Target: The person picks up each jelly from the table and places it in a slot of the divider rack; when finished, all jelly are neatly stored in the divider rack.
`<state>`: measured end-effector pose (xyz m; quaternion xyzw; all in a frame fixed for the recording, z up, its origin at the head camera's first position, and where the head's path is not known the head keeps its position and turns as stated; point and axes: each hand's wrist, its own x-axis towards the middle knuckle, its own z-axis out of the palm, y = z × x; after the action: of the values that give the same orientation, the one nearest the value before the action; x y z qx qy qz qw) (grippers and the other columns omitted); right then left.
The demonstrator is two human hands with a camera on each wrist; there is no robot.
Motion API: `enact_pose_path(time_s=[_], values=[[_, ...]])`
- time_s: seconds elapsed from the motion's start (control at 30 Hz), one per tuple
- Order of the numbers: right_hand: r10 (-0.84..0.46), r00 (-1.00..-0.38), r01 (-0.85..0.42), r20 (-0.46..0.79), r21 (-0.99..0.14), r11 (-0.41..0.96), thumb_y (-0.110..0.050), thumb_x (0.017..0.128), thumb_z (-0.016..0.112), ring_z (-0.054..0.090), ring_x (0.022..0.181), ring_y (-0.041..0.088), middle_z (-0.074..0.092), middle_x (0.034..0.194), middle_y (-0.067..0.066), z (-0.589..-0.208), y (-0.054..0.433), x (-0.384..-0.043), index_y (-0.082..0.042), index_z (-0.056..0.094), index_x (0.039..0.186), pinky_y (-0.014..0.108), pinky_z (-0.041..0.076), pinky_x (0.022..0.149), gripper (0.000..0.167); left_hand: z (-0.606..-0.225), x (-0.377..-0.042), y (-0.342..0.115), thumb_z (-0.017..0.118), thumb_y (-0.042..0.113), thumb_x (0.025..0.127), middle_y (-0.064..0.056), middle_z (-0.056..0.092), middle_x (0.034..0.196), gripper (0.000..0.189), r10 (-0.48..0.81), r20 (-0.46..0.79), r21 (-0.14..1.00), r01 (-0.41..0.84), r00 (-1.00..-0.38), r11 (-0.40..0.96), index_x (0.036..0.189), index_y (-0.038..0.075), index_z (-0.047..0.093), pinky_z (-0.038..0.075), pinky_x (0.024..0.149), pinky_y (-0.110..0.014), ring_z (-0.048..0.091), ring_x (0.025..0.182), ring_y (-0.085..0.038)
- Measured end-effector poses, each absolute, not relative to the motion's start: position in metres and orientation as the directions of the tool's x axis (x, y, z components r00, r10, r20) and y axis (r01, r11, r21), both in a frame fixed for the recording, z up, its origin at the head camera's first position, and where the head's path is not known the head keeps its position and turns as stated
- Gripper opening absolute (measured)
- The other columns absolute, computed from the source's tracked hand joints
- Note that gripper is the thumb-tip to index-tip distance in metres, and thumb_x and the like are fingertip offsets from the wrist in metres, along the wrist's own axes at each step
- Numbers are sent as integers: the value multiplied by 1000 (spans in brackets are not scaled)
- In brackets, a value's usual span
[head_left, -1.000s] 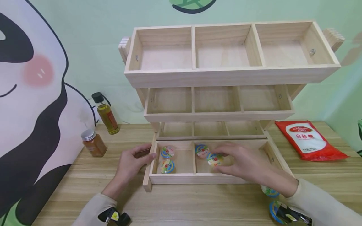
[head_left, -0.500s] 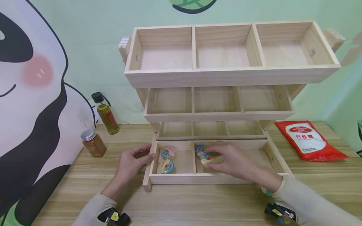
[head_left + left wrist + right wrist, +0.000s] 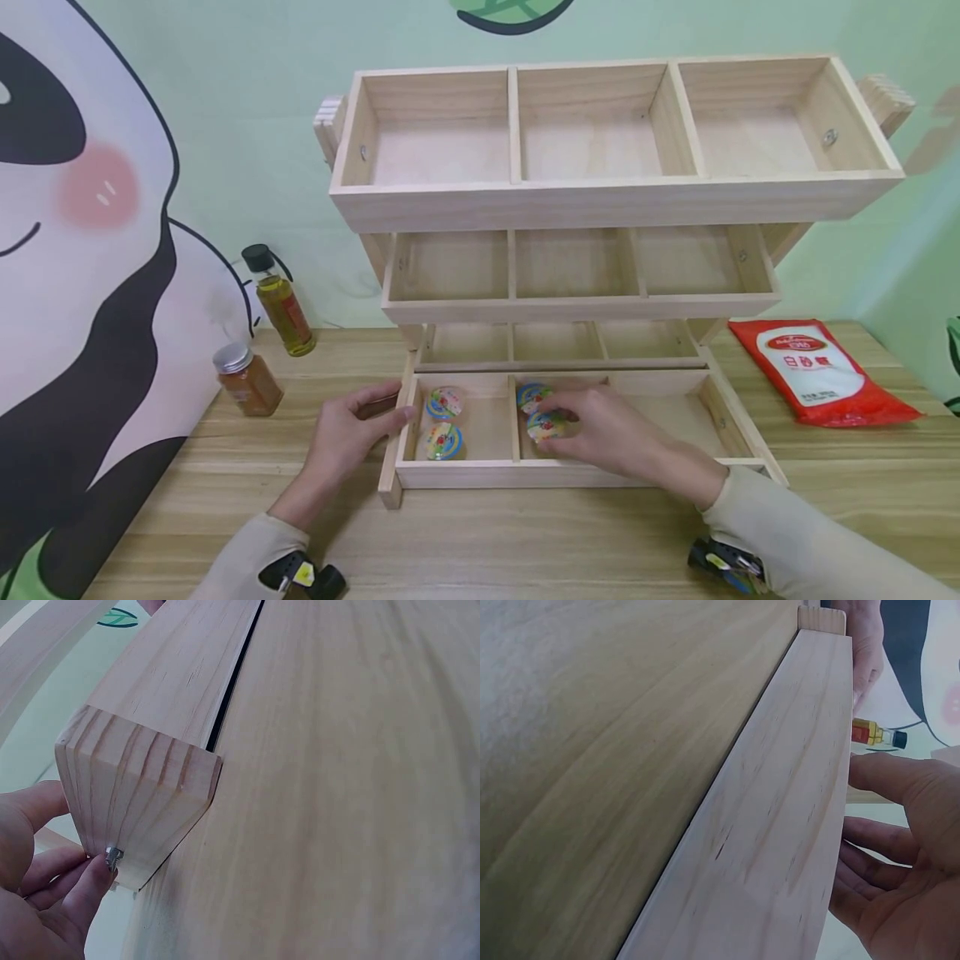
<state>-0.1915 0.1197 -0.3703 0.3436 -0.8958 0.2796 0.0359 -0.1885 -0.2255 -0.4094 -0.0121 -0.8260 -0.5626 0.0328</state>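
Observation:
My right hand point(image 3: 600, 425) reaches into the bottom tier of a wooden rack point(image 3: 525, 477) and pinches a jelly cup point(image 3: 544, 426) with a printed lid. Just behind it, another jelly cup point(image 3: 531, 395) sits beside the divider. Two more jelly cups, a rear one point(image 3: 444, 403) and a front one point(image 3: 445, 442), lie in the left compartment. My left hand point(image 3: 352, 433) grips the rack's left side, thumb in front. In the left wrist view that thumb touches a metal bolt point(image 3: 113, 857) on the wood. The right wrist view hides the held cup behind the tier's front board point(image 3: 780, 795).
Upper tiers point(image 3: 615, 204) overhang the bottom one. Left of the rack stand an oil bottle point(image 3: 285, 312) and a brown jar point(image 3: 252, 385) with a silver lid. A red packet point(image 3: 825, 375) lies at right. Something blue-rimmed shows partly beneath the right wrist camera point(image 3: 723, 562).
My right hand has moved left with the jelly cup, bringing it in front of the one beside the divider. My left hand has stayed on the rack's side.

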Motion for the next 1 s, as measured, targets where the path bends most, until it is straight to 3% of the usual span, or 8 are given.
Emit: enact_pose_path(time_s=[0.3,0.5,1.0], values=[[-600,-765,-627,234,-486,609,-16,85,90,67,90,12,77,106,4,-370,118,-191,-2,78,114,33,59,79,34,-410,-189,-226,86,23,93,-18,70,135,53,-18,75,926,63,-997,372,138,0,69,55,93,-24,66,127,-31],[-614,-756,-634,225,-485,603,-15,86,89,70,97,16,77,110,6,-369,118,-189,0,78,116,37,60,84,35,-410,-191,-225,87,21,92,-17,71,134,52,-32,73,931,57,-997,361,136,-1,70,51,90,-15,64,128,-29],[-616,-757,-630,216,-493,601,-18,88,88,70,107,21,77,118,10,-368,118,-190,0,77,121,44,59,92,39,-410,-190,-225,87,19,92,-19,70,134,53,-31,73,935,58,-997,351,137,-3,69,52,87,-15,64,128,-31]])
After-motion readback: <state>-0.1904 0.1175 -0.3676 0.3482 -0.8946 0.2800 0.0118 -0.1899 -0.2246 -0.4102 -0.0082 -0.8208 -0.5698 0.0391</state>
